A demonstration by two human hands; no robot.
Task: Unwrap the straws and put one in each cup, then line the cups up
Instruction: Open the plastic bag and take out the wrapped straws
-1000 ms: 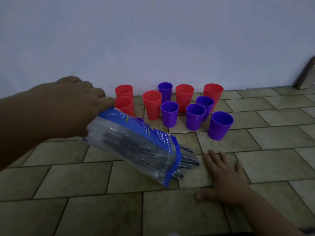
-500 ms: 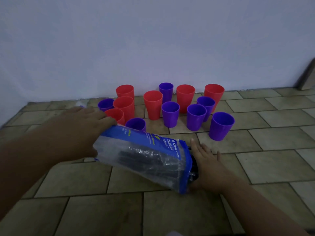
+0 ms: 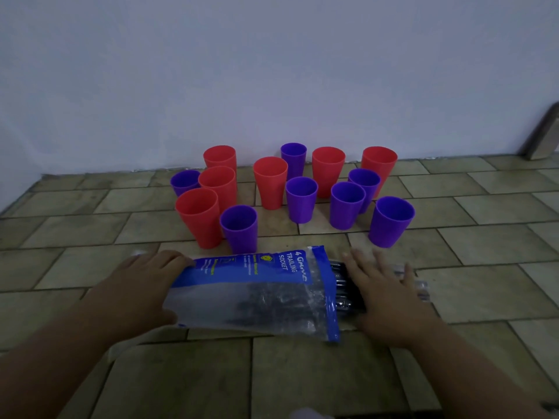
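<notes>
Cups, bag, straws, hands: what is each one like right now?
Red cups: six, upright, no straws in them.
Purple cups: seven, upright, no straws in them, clustered among the red ones.
Bag: lying on the floor, open at its right end.
Straws: in clear wrappers, sticking out of the open end.
Left hand: holds the closed end.
Right hand: flat on the straws, fingers straight.

Red cups [image 3: 270, 182], purple cups [image 3: 391, 220], blue-clear bag [image 3: 257, 285]

Dark straws [image 3: 346, 293] mostly covered by the bag [image 3: 257, 297] and right hand [image 3: 387, 300] — count unclear.
</notes>
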